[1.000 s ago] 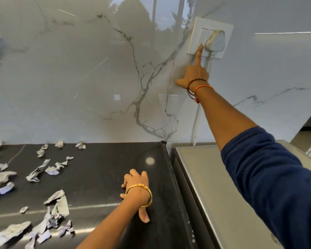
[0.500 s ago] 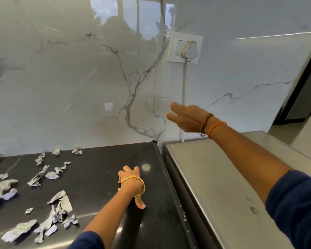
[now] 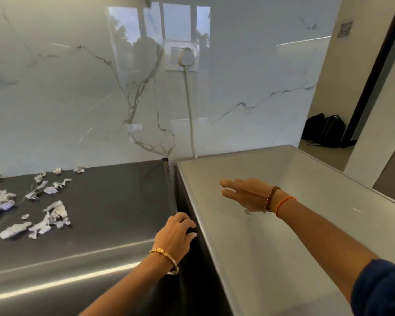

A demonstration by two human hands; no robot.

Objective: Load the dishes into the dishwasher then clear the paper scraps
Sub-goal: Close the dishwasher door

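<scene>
Torn paper scraps [image 3: 48, 218] lie scattered on the dark counter [image 3: 105, 208] at far left, some cut off by the frame edge. The left hand [image 3: 177, 233] rests curled on the counter's right edge, holding nothing. The right hand [image 3: 246, 193] hovers flat and empty over the steel appliance top [image 3: 306, 224]; its front is hidden.

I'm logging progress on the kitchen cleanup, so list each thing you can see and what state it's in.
Paper scraps: scattered on the counter, not cleared.
Plug: in the wall socket.
Left hand: empty, resting at the counter's right edge.
Right hand: empty, open, above the steel top.
</scene>
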